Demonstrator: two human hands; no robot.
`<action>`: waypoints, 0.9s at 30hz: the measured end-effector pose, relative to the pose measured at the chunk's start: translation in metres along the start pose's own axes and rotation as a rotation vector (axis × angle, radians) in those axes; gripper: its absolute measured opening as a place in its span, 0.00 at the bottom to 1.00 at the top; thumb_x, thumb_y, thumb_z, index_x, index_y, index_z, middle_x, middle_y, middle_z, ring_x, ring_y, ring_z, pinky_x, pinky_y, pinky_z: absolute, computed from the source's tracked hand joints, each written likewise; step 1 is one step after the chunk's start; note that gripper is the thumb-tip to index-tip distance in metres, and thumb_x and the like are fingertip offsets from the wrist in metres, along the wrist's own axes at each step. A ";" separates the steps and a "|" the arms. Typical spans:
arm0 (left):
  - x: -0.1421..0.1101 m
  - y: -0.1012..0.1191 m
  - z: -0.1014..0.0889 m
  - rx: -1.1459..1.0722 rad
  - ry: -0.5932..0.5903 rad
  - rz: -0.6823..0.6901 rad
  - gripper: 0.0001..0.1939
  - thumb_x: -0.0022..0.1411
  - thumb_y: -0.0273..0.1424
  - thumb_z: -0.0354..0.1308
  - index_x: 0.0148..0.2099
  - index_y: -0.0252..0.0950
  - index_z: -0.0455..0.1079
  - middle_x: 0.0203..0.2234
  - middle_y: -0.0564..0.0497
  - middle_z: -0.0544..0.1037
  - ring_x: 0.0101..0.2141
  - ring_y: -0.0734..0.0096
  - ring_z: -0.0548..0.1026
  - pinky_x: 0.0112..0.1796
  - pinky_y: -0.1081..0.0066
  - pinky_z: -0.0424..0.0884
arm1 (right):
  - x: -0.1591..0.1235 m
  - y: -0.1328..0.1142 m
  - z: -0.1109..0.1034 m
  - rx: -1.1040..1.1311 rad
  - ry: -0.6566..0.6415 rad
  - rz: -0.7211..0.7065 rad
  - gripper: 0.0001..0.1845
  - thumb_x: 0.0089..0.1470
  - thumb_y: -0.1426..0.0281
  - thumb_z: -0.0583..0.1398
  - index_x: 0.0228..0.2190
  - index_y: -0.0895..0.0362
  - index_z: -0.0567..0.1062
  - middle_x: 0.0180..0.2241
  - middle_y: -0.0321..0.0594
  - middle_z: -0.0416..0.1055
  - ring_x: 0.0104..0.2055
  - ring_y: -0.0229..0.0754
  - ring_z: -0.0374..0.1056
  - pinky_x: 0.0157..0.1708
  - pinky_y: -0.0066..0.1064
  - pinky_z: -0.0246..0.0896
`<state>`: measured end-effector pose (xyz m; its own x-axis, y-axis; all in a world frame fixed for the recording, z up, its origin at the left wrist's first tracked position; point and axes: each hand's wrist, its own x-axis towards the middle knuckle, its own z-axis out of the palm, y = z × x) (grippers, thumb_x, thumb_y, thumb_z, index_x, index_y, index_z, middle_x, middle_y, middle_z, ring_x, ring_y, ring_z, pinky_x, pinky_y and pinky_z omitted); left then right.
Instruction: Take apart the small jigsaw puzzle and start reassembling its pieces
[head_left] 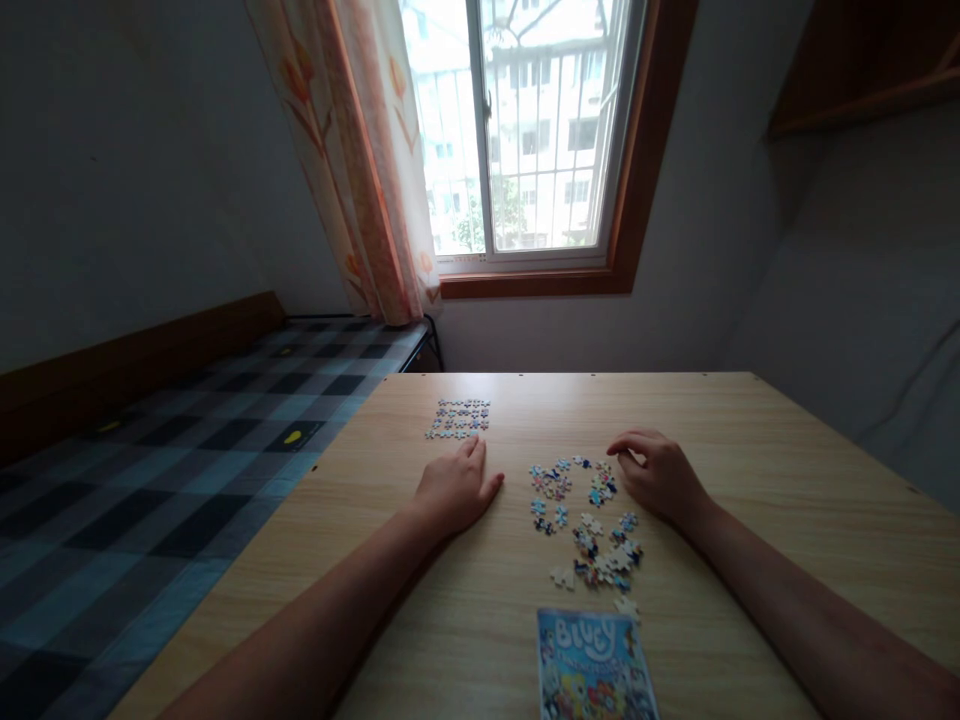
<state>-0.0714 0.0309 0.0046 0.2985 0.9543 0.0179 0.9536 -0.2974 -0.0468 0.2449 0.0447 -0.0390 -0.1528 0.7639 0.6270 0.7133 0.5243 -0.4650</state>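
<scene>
My left hand [456,487] lies palm down on the table, its fingers stretched out and thumb apart. Its fingertips reach the lowest row of a small grid of jigsaw pieces [459,419], laid out in rows. To the right, my right hand [661,478] rests on the tabletop with bent fingers and a gap by the thumb; nothing shows in it. Just left of those fingers is a cluster of loose jigsaw pieces [602,485]. Another loose group [551,484] sits between my hands. Nearer me is a heap of mixed pieces [611,560], some with pale backs showing.
A blue printed "Bluey" puzzle box or picture sheet [596,665] lies at the near edge of view on the wooden table [787,470]. A bed with a checked cover [225,470] stands left. Behind are a curtain [367,160] and a barred window [540,150].
</scene>
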 end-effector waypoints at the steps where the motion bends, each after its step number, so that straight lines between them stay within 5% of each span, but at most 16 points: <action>1: 0.000 0.000 0.000 -0.001 -0.003 -0.002 0.32 0.68 0.48 0.42 0.67 0.35 0.57 0.66 0.40 0.59 0.60 0.54 0.66 0.53 0.60 0.66 | 0.000 0.000 0.000 0.001 -0.001 -0.001 0.11 0.50 0.76 0.56 0.25 0.53 0.77 0.30 0.40 0.77 0.37 0.47 0.71 0.39 0.38 0.65; 27: 0.002 -0.002 0.005 0.042 0.051 0.007 0.33 0.69 0.49 0.40 0.66 0.34 0.58 0.66 0.40 0.60 0.58 0.53 0.68 0.50 0.62 0.69 | 0.000 0.002 0.000 0.002 0.013 -0.006 0.11 0.50 0.77 0.56 0.26 0.54 0.78 0.30 0.40 0.77 0.37 0.46 0.71 0.40 0.36 0.65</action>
<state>-0.0733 0.0338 -0.0004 0.3077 0.9490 0.0683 0.9493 -0.3014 -0.0892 0.2463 0.0460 -0.0399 -0.1481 0.7560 0.6375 0.7112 0.5294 -0.4625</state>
